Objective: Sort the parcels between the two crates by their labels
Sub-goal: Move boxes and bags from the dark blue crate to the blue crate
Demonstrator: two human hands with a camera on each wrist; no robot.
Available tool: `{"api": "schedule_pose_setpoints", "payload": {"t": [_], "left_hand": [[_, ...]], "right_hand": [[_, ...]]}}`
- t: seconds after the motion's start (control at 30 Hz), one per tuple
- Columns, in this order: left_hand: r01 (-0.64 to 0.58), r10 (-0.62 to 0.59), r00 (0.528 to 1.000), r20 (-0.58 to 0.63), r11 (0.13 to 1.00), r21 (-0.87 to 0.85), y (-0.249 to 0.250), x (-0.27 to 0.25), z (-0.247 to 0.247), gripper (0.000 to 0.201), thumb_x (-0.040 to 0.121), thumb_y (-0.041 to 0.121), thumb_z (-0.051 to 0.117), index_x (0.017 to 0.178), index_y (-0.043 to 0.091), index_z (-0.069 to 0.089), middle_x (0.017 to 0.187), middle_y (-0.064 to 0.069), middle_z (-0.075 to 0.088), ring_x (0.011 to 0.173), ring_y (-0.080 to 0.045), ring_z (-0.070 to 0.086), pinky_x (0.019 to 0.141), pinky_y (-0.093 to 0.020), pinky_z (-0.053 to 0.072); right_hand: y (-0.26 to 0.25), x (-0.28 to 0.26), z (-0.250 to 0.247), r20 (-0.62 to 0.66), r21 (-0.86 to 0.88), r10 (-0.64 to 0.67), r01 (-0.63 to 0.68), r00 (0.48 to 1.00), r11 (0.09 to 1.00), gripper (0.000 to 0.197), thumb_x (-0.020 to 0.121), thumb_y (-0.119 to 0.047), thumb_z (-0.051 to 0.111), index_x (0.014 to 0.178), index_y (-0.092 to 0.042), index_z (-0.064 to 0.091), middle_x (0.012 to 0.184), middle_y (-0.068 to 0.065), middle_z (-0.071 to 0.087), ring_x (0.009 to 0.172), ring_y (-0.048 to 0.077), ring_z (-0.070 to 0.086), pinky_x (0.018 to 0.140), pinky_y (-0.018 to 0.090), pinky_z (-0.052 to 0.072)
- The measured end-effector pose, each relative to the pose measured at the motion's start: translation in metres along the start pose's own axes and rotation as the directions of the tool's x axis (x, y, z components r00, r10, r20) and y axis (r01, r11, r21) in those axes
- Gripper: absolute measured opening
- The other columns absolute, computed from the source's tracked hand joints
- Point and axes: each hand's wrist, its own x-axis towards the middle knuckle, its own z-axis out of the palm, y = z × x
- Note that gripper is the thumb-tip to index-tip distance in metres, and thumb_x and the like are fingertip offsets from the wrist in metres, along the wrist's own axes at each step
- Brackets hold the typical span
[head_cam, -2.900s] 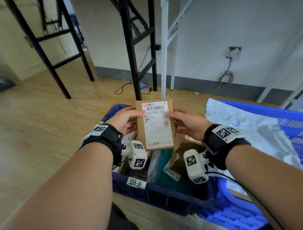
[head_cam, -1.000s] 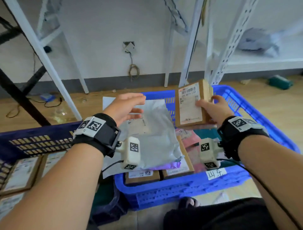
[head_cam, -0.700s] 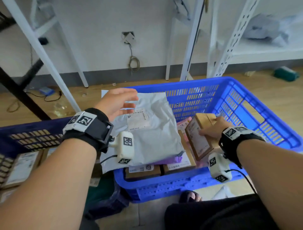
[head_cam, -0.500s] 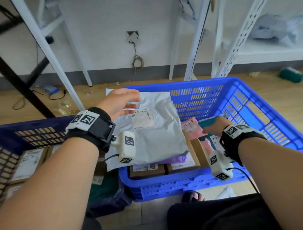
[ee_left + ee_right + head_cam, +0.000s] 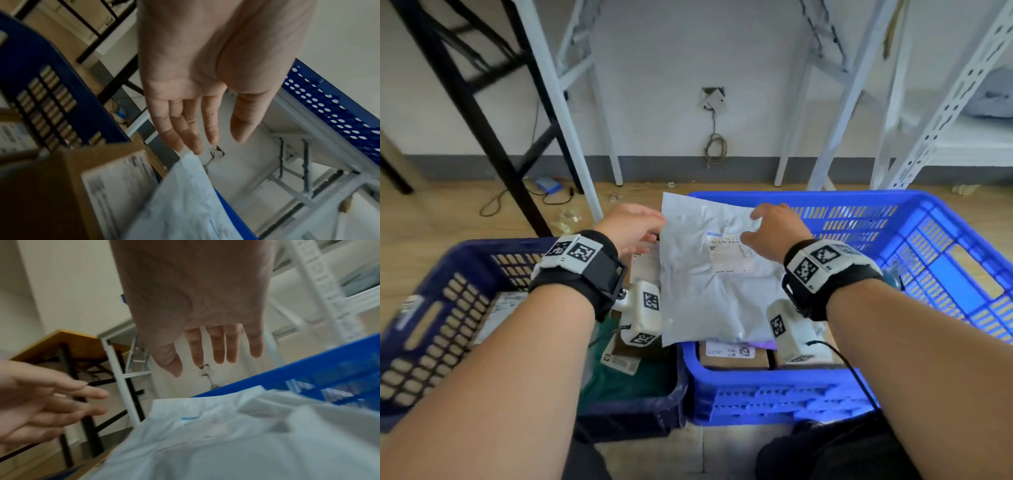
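A grey plastic mailer bag (image 5: 709,301) with a white label (image 5: 727,253) lies on the parcels at the left side of the bright blue crate (image 5: 928,240). It overhangs the dark blue crate (image 5: 431,308). My left hand (image 5: 650,226) is at the bag's upper left edge, fingers straight. In the left wrist view the left hand (image 5: 218,142) has its fingertips just at a corner of the bag (image 5: 185,203). My right hand (image 5: 760,226) hovers over the label, open and empty. The right wrist view shows the right hand (image 5: 197,366) spread above the bag (image 5: 226,443).
Cardboard parcels (image 5: 732,354) lie under the bag. The dark crate holds a labelled box (image 5: 500,305) and a green bag (image 5: 619,380). White shelf legs (image 5: 825,137) and a black frame (image 5: 482,120) stand behind on the wooden floor. My knees are at the bottom edge.
My right hand lowered the cardboard parcel into the bright blue crate, let go of it and moved left over the grey bag. My left hand stayed by the bag's edge.
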Motion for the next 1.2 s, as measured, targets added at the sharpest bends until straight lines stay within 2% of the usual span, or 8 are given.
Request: {"api": "schedule_pose_setpoints", "payload": {"t": [0.13,0.3,0.47,0.6,0.73,0.87,0.97,1.2], "left_hand": [[-0.005,0.016,0.998,-0.056,0.982,0.19,-0.012,-0.006,-0.035,0.031,0.089,0.024,0.064,0.12,0.02,0.063,0.118,-0.002,0.063,0.105,-0.018,0.061,0.093,-0.038,0.052],[0.077,-0.033,0.992,-0.12,0.921,0.382,-0.033,-0.016,-0.08,0.041,0.092,0.024,0.059,0.132,0.016,0.056,0.129,-0.004,0.055,0.115,-0.022,0.055,0.087,-0.035,0.052],[0.246,-0.168,0.966,-0.199,0.836,0.49,-0.069,-0.013,-0.141,0.032,0.092,0.024,0.057,0.116,0.004,0.065,0.113,-0.013,0.064,0.108,-0.03,0.059,0.095,-0.04,0.051],[0.404,-0.247,0.91,-0.332,0.704,0.585,-0.124,0.002,-0.196,0.024,0.088,0.032,0.06,0.087,0.009,0.067,0.072,-0.004,0.062,0.067,-0.022,0.061,0.055,-0.027,0.045],[0.548,-0.358,0.836,-0.415,0.573,0.609,-0.173,0.015,-0.228,0.022,0.08,0.031,0.067,0.074,0.01,0.065,0.074,-0.009,0.065,0.068,-0.023,0.061,0.061,-0.029,0.049],[0.62,-0.452,0.783,-0.426,0.522,0.586,-0.207,0.03,-0.236,0.041,0.076,0.039,0.074,0.101,0.007,0.067,0.105,-0.012,0.068,0.092,-0.028,0.065,0.088,-0.039,0.053],[0.657,-0.532,0.74,-0.411,0.443,0.61,-0.229,0.038,-0.234,0.076,0.078,0.045,0.072,0.138,0.008,0.045,0.141,-0.014,0.048,0.122,-0.031,0.052,0.102,-0.041,0.044],[0.661,-0.677,0.687,-0.264,0.432,0.614,-0.294,0.062,-0.223,0.069,0.091,0.035,0.062,0.146,0.004,0.035,0.149,-0.012,0.037,0.134,-0.028,0.041,0.108,-0.033,0.036]], "right_hand": [[-0.053,-0.003,0.021,0.035,0.005,-0.126,0.126,0.991,0.992,0.049,0.087,-0.035,0.059,0.132,-0.017,0.049,0.134,0.011,0.042,0.123,0.031,0.044,0.099,0.04,0.043],[-0.104,-0.005,0.046,0.077,-0.024,-0.253,0.256,0.964,0.966,0.046,0.088,-0.036,0.057,0.13,-0.018,0.051,0.133,0.011,0.044,0.121,0.03,0.044,0.099,0.041,0.042],[-0.157,-0.009,0.075,0.145,-0.004,-0.348,0.353,0.926,0.936,0.039,0.084,-0.035,0.054,0.12,-0.019,0.055,0.122,0.01,0.05,0.117,0.03,0.046,0.095,0.04,0.044],[-0.198,-0.013,0.103,0.231,0.009,-0.417,0.427,0.879,0.904,0.039,0.079,-0.04,0.059,0.115,-0.026,0.054,0.115,0.004,0.05,0.11,0.026,0.048,0.089,0.041,0.047],[-0.23,-0.015,0.135,0.279,0.048,-0.47,0.476,0.838,0.878,0.05,0.083,-0.036,0.062,0.129,-0.021,0.049,0.126,0.007,0.047,0.117,0.027,0.046,0.094,0.039,0.044],[-0.252,-0.015,0.171,0.375,0.039,-0.502,0.528,0.779,0.848,0.05,0.085,-0.034,0.058,0.131,-0.019,0.045,0.127,0.009,0.044,0.116,0.03,0.047,0.092,0.039,0.042],[-0.258,-0.014,0.197,0.441,0.033,-0.498,0.541,0.747,0.84,0.051,0.085,-0.033,0.058,0.133,-0.021,0.045,0.129,0.009,0.044,0.118,0.029,0.046,0.092,0.038,0.042],[-0.256,-0.007,0.239,0.52,0.078,-0.477,0.517,0.708,0.852,0.05,0.085,-0.033,0.06,0.132,-0.021,0.048,0.131,0.006,0.046,0.113,0.023,0.049,0.093,0.035,0.044]]}}
